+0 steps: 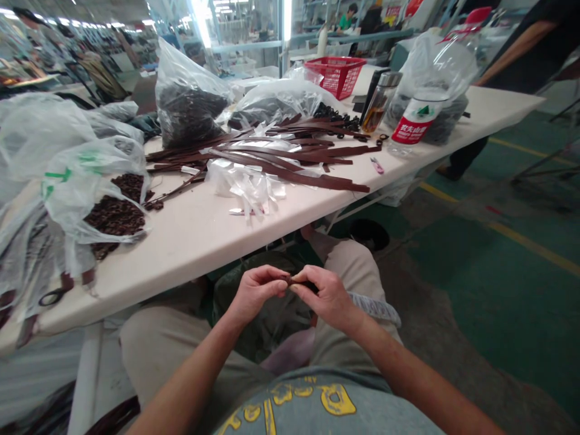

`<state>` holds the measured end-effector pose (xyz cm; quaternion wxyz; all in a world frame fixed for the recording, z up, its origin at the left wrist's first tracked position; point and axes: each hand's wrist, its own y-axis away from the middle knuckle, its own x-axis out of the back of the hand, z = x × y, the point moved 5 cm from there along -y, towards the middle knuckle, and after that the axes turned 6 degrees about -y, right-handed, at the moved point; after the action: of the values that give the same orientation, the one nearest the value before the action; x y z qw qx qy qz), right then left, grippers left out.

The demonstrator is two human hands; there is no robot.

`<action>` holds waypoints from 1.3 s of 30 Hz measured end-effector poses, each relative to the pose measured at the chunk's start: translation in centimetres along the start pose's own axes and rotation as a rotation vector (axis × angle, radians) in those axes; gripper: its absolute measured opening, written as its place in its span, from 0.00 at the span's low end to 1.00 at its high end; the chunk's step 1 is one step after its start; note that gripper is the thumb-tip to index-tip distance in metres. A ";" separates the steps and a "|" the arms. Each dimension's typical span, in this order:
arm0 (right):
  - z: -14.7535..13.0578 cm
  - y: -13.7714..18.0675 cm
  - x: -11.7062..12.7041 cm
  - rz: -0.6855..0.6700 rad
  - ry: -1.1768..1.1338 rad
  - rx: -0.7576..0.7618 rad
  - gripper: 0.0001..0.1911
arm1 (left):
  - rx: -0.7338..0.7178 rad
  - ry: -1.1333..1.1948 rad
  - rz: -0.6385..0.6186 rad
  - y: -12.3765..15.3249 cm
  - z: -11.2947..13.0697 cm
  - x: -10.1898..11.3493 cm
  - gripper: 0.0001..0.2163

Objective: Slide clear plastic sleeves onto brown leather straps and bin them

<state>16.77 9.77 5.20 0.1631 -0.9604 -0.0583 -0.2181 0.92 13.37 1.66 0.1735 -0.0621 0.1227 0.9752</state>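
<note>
1. a clear plastic bottle (399, 147) on the table (199, 232) wears a red-and-white label (413, 122); white characters reading "农夫山" show beside a green peak design, with finer print too small to read.
2. the wearer's grey t-shirt (290, 411) carries yellow lettering, upside down in view; the full word cannot be made out.
3. green print marks a clear plastic bag (67, 187) that holds small brown pieces (115, 211); its wording is unreadable.
4. the left hand (259, 294) pinches tightly, thumb and index fingertips closed on the end of a dark brown strip (289, 280).
5. the right hand (330, 297) grips the same strip just beside it, thumb against bent fingers, fingertips nearly touching the left's.
6. the strip sits above the lap, off the table's near edge.
7. a whitish translucent band (375, 307) lies over the right thigh; whether it joins the strip, i cannot tell.
</note>
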 end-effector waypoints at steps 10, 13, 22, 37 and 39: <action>-0.2 0.9 0.5 -0.106 0.292 0.103 0.10 | -0.016 -0.107 0.035 0.1 0.0 0.6 0.10; -0.1 1.4 0.4 -0.124 0.394 0.134 0.13 | -0.013 -0.123 0.023 0.1 0.0 0.6 0.11; -0.2 1.3 0.2 -0.088 0.299 0.166 0.12 | 0.028 -0.075 -0.036 0.2 -0.3 -0.5 0.12; 1.4 2.4 -0.2 -0.259 0.471 -0.013 0.12 | 0.015 -0.104 -0.026 0.1 -0.5 0.1 0.12; 1.4 2.3 -0.7 -0.281 0.468 -0.003 0.14 | 0.023 -0.101 -0.061 0.1 -0.7 -0.7 0.12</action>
<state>17.12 8.03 3.08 0.1388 -0.8666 -0.1514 -0.4548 1.59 12.85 1.11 0.2096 -0.0144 0.1232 0.9699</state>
